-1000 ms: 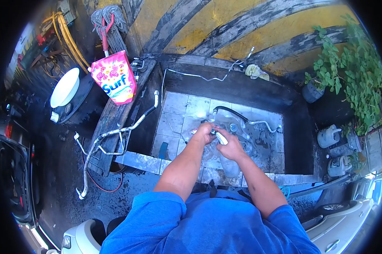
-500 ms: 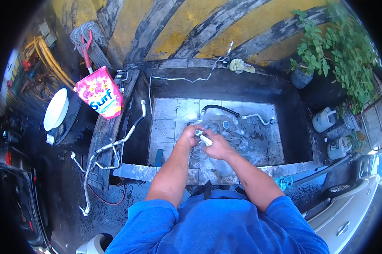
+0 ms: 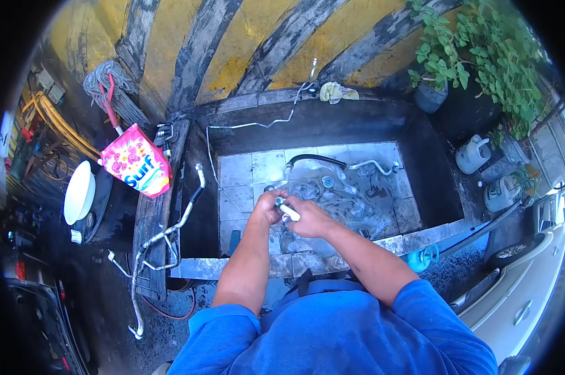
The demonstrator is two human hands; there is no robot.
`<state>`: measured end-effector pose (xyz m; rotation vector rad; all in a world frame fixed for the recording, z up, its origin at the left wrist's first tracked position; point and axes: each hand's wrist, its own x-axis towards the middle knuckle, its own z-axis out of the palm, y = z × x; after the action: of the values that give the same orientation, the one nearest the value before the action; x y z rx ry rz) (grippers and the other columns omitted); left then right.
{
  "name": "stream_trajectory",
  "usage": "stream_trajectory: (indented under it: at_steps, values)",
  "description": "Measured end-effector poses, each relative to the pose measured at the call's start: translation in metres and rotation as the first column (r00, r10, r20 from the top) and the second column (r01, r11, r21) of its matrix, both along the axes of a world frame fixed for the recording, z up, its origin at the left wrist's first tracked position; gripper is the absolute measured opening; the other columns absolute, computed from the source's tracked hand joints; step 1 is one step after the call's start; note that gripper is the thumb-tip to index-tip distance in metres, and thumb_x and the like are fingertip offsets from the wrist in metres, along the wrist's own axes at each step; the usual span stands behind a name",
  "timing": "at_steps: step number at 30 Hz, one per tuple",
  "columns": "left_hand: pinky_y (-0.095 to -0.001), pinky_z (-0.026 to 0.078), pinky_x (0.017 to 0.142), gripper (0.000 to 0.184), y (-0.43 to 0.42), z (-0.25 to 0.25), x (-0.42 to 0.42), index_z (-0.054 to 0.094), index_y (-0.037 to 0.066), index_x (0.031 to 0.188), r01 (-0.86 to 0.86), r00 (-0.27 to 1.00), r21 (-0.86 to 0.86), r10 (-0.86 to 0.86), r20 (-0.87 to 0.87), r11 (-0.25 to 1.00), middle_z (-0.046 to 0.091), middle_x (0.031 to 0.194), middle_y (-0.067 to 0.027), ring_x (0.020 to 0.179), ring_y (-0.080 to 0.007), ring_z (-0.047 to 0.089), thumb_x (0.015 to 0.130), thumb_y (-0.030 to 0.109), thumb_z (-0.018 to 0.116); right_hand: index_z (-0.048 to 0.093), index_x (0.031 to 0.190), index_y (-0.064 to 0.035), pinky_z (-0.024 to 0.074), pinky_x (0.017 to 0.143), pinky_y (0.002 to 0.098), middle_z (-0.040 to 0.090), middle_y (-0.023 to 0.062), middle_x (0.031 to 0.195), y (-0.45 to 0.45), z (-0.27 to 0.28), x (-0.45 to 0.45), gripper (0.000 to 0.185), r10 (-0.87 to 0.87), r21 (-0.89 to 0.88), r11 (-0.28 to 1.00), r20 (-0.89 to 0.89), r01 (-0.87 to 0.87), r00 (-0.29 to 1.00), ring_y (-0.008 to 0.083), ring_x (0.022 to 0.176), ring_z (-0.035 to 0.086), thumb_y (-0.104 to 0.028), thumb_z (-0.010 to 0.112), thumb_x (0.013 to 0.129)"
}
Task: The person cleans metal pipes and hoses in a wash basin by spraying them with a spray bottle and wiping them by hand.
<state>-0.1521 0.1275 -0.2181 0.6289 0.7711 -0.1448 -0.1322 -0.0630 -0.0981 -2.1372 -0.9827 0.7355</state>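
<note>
My left hand (image 3: 268, 207) and my right hand (image 3: 308, 217) are close together above the soapy floor of a tiled basin (image 3: 237, 169). Both are closed around a pale metal pipe (image 3: 288, 212) with a round fitting at its end. Just beyond them, a black rubber hose (image 3: 320, 157) with silvery metal ends lies in the grey suds. Whether it joins the held pipe cannot be made out. A small round cup-like piece (image 3: 327, 181) sits in the suds. Beside my left forearm a dark teal object (image 3: 234, 240) is partly hidden.
A bent metal pipe (image 3: 163, 235) and a pink Surf detergent pack (image 3: 136, 161) rest on the left ledge. A thin tube (image 3: 252, 127) crosses the back wall, near a cloth (image 3: 338, 93). Left stands a white bowl (image 3: 80, 192); right, plastic jugs (image 3: 473, 155) and a car (image 3: 520, 294).
The camera view has shifted and turned slightly. My hands stay together on the pipe, whose pale length now points more downward. The surrounding items have not visibly been moved.
</note>
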Motion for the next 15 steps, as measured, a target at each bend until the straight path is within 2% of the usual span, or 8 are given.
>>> stream_trajectory:
  at_steps: [2,5,8,15]
  values:
    - [-0.0468,0.058,0.073,0.017,0.003,0.0,0.001,0.059,0.003,0.093,0.01,1.0,-0.002,-0.01,0.007,1.0,0.059,0.085,-0.0118,0.076,-0.0274,0.063,0.101,0.015,0.051,0.053,0.129,-0.006,0.0524,0.086,0.0506,0.07,0.0263,0.104,0.0,0.013,-0.002,0.055,0.009,-0.079,0.997,0.001,-0.009,1.0,0.0452,0.1,0.067,-0.019,0.068,0.078]
    - [-0.0477,0.058,0.073,0.017,0.002,-0.008,0.004,0.059,0.003,0.092,-0.025,1.0,-0.003,0.025,0.0,1.0,0.059,0.085,-0.0123,0.076,-0.0279,0.063,0.101,0.015,0.051,0.054,0.127,-0.0059,0.0525,0.085,0.0507,0.07,0.0259,0.103,-0.001,0.011,-0.001,0.053,-0.008,-0.084,0.996,0.035,0.011,0.999,0.0454,0.099,0.068,-0.02,0.068,0.078]
    - [-0.0478,0.058,0.074,0.018,-0.002,-0.003,0.003,0.06,0.003,0.091,-0.036,0.999,-0.002,0.036,-0.017,0.999,0.06,0.085,-0.0123,0.076,-0.028,0.063,0.101,0.015,0.051,0.055,0.126,-0.0055,0.0526,0.085,0.0505,0.07,0.0256,0.104,-0.002,0.006,0.0,0.052,0.01,0.015,1.0,0.05,-0.01,0.999,0.0451,0.099,0.068,-0.019,0.068,0.078]
    - [-0.0447,0.06,0.073,0.018,0.002,-0.006,0.003,0.06,0.002,0.092,0.015,1.0,0.002,-0.015,0.024,1.0,0.061,0.086,-0.0111,0.078,-0.0265,0.065,0.101,0.015,0.05,0.057,0.125,-0.0036,0.0529,0.086,0.0498,0.071,0.025,0.104,-0.001,-0.003,0.004,0.051,-0.019,-0.003,1.0,0.021,0.019,1.0,0.0441,0.099,0.068,-0.017,0.068,0.077]
